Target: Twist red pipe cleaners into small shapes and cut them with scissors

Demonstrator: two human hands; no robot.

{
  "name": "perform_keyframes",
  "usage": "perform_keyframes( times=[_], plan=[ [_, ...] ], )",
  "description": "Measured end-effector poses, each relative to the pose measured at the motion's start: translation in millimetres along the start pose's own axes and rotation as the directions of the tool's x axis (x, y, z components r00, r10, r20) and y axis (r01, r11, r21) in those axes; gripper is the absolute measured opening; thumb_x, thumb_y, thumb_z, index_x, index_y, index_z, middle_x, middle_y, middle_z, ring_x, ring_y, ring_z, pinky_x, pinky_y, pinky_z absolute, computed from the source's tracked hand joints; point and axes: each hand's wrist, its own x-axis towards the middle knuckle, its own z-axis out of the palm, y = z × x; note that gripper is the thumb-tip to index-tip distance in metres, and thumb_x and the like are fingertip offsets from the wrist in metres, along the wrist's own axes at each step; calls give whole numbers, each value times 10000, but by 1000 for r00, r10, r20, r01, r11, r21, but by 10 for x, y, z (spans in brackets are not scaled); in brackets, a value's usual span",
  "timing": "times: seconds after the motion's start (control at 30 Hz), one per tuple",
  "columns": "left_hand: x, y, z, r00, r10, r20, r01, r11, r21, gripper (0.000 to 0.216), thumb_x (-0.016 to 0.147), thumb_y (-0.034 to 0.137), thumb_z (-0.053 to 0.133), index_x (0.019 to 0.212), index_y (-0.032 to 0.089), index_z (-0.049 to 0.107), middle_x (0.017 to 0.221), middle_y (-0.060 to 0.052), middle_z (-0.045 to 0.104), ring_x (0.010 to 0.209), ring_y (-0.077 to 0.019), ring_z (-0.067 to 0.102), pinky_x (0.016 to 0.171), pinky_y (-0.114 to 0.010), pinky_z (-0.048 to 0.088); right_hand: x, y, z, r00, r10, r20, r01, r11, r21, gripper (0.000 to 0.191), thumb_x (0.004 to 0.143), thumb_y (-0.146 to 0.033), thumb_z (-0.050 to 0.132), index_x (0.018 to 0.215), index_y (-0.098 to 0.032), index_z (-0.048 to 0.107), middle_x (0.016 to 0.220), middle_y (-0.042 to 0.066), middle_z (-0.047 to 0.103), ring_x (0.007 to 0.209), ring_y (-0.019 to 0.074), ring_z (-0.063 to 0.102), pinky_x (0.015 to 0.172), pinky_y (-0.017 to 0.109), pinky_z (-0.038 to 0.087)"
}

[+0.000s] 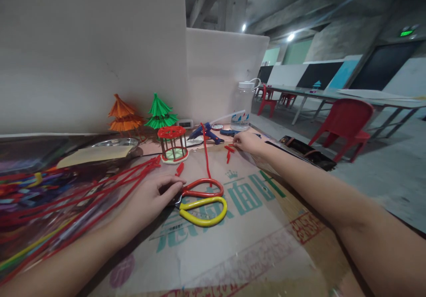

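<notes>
My left hand [151, 197] rests on the blades of a pair of scissors [199, 204] with one red and one yellow handle, lying on flattened cardboard [253, 244]. A long red pipe cleaner [206, 155] rises out of the red handle loop. My right hand [248, 142] reaches far forward, its fingertips pinching at short red pipe-cleaner pieces [229, 150] on the cardboard. A small red round cage on a green base [173, 144] stands between the two hands, further back.
Loose red pipe cleaners [109, 186] fan out at the left beside a multicoloured bundle [26, 186]. Orange [124, 115] and green [160, 112] folded trees, a metal dish [116, 142], a blue glue gun [204, 133] and a plastic bottle [242, 104] stand along the white wall. Red chairs [346, 122] are at the right.
</notes>
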Motion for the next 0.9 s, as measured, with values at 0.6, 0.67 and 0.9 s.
perform_keyframes(
  times=[0.6,0.67,0.9],
  plan=[
    [-1,8,-2,1000,16,13,-16,1000,15,332,892,455,489,954,224,720,991,-29,733,924,-223,659,825,-306,503,-5,-76,11,992,-53,118,46,997,59,193,792,-329,620,882,-179,701,887,62,724,782,188,635,591,230,379],
    [-3,10,-6,1000,8,13,-8,1000,10,331,891,459,491,955,228,720,990,-24,733,929,-223,658,828,-307,501,-5,-107,37,996,-42,83,38,998,47,186,803,-329,598,862,-181,694,899,68,722,785,190,629,585,234,364],
    [-1,-11,9,1000,-4,21,5,999,-36,331,885,473,506,960,229,717,998,-26,729,937,-223,654,839,-313,498,44,90,-250,997,75,6,-75,997,0,210,808,-317,550,842,-164,689,818,72,707,728,183,600,575,250,343]
  ],
)
